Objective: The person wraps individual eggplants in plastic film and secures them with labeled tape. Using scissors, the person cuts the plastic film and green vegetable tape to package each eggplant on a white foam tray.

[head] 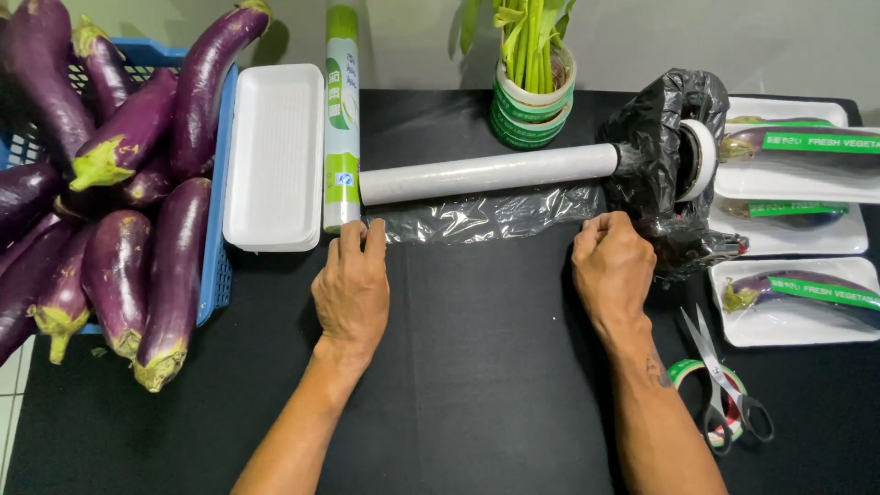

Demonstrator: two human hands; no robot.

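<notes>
Black-covered table (477, 385) against a pale wall, viewed from above.

Centre: roll of clear cling film (486, 173), lying crosswise, right end seated in a holder wrapped in black plastic (655, 165). Short sheet of film (490, 215) drawn off toward the near edge, wrinkled, lying flat on the black surface.

Left hand (353, 289): fingertips pinching the left corner of the drawn sheet. Right hand (612, 266): closed, gripping the right corner just beside the holder.

Left side: blue basket (220, 266) heaped with unwrapped purple eggplants (137, 229), several spilling over the rim. Empty white foam tray (275, 156) beside basket. Boxed film roll (341, 119), green and white, lying between tray and open roll.

Right side: three white trays of eggplant (793, 293), film-covered and banded with green labels, stacked partly overlapping. Scissors (724, 385) resting on a roll of green tape (701, 385).

Rear: potted green stalks (532, 73).

Progress, as judged: three trays finished; large heap unwrapped; one tray waiting empty; present sheet only partly pulled, not cut, nothing yet laid upon it. Bulk of work remaining.
</notes>
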